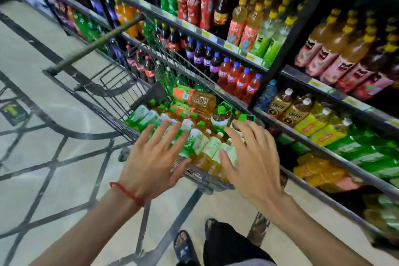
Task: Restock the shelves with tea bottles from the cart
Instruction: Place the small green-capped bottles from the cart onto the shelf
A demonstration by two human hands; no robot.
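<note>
Head view: left hand (pixel 151 157) and right hand (pixel 252 162), fingers spread and empty, over the cart (pixel 121 112) piled with tea bottles (pixel 207 144).

From my end the cart (pixel 116 101) reads as thin grey wire metal, dull rather than shiny, and its handle (pixel 97 43) is a matt, worn-looking olive bar. Inside the cart the tea bottles (pixel 210 146) are clear glossy plastic with smooth printed labels. Right of the cart, the shelves (pixel 293 34) are matt black metal. Under the cart the floor (pixel 71 181) is pale polished tile, faintly reflective. Just before the cart's near rim, a red cloth cord (pixel 127 192) circles a wrist.
</note>
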